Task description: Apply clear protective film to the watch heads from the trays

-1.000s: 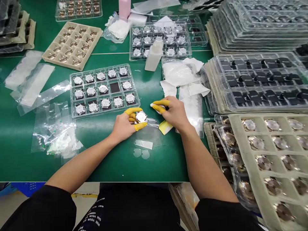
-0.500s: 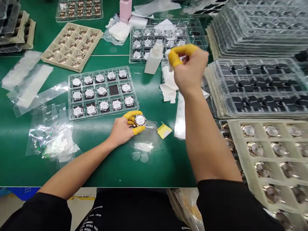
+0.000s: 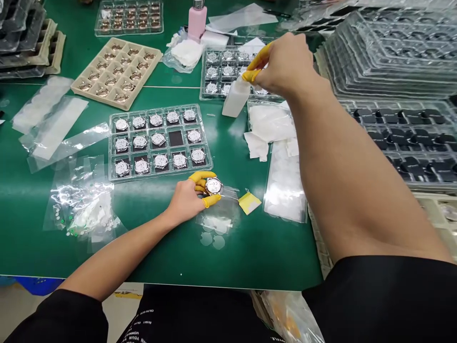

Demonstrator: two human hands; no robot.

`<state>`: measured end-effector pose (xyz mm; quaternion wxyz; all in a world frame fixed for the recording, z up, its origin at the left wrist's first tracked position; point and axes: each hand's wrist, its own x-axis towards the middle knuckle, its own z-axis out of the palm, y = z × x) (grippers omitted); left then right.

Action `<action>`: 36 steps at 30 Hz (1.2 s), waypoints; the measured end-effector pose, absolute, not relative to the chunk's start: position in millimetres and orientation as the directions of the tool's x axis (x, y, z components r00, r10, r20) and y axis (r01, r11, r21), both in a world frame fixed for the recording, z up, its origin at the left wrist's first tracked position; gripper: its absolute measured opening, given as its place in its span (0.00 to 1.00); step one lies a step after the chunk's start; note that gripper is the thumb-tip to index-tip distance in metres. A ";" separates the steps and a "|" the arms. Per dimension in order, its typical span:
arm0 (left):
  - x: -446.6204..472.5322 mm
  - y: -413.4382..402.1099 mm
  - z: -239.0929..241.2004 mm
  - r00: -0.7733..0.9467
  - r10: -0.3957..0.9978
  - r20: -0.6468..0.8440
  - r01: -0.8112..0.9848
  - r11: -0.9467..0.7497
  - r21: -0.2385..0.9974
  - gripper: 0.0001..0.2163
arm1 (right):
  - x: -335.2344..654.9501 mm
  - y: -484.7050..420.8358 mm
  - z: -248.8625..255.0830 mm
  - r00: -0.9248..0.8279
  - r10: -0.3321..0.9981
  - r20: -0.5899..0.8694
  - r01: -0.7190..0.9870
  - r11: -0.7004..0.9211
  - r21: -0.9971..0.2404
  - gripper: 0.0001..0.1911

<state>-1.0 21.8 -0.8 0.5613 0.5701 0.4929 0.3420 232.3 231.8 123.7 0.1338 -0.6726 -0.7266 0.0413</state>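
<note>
My left hand [image 3: 191, 197], yellow cots on its fingers, holds a watch head [image 3: 213, 186] between thumb and fingers, its silver case back facing up. My right hand [image 3: 282, 64], also with yellow finger cots, reaches forward with its fingertips closed at the top of a white plastic bottle [image 3: 236, 99]; the bottle's mouth is hidden behind them. Left of the watch in hand lies a clear tray [image 3: 160, 175] of watch heads, with one pocket showing only its black bottom. Close to my left hand are a small clear bag [image 3: 217, 216], round clear films [image 3: 212, 240] and a yellow paper piece [image 3: 249, 203].
White cloths [image 3: 269, 124] and a clear plastic sleeve [image 3: 285, 190] lie on the right. Stacked trays [image 3: 392, 62] rise behind my right arm. A beige tray [image 3: 117, 71], a pink bottle [image 3: 197, 21] and film scraps [image 3: 91, 205] are on the left and back.
My right hand has moved from beside the white bottle to its top, and the right forearm swung outward. The left hand still holds the watch head. The view has shifted slightly.
</note>
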 end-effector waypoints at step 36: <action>0.3 22.3 -4.4 0.323 0.937 -0.133 0.059 0.120 0.991 0.26 | 202.3 24.4 4.5 -0.358 0.763 0.538 0.600 0.630 -0.494 0.10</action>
